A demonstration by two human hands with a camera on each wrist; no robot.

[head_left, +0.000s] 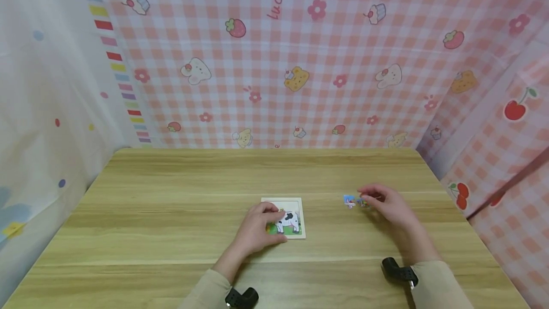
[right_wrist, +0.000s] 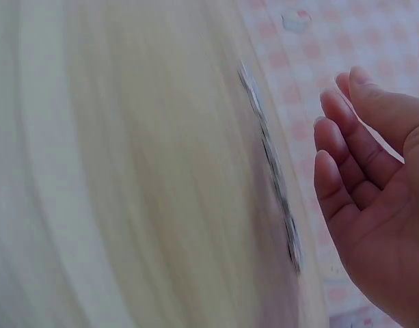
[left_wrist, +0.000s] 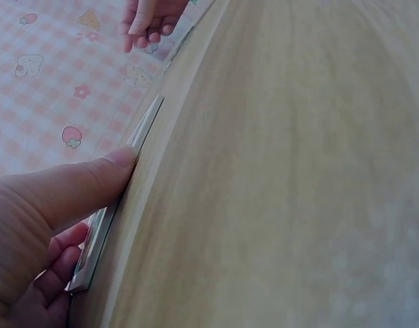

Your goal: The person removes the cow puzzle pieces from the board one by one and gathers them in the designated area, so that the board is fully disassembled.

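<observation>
A small square jigsaw puzzle board [head_left: 302, 225] with a pale rim lies on the table. Inside its rim is a picture of a black-and-white cow [head_left: 290, 221] on green grass, and the upper part of the inset is plain white. My left hand [head_left: 256, 227] grips the board from its left side, its thumb [left_wrist: 106, 181] against the near edge and some fingers over the picture. To the right lie loose puzzle pieces [head_left: 349, 201], blue and multicoloured. Just above them hovers my right hand [head_left: 392, 205], fingers loosely bent, apart from the pieces [right_wrist: 274, 178] in the right wrist view.
The wooden table [head_left: 171, 194] runs back to a pink checked cloth [head_left: 266, 46]. A white patterned curtain [head_left: 51, 85] hangs on the left, and more checked cloth on the right. Black camera mounts [head_left: 399, 271] sit at both wrists.
</observation>
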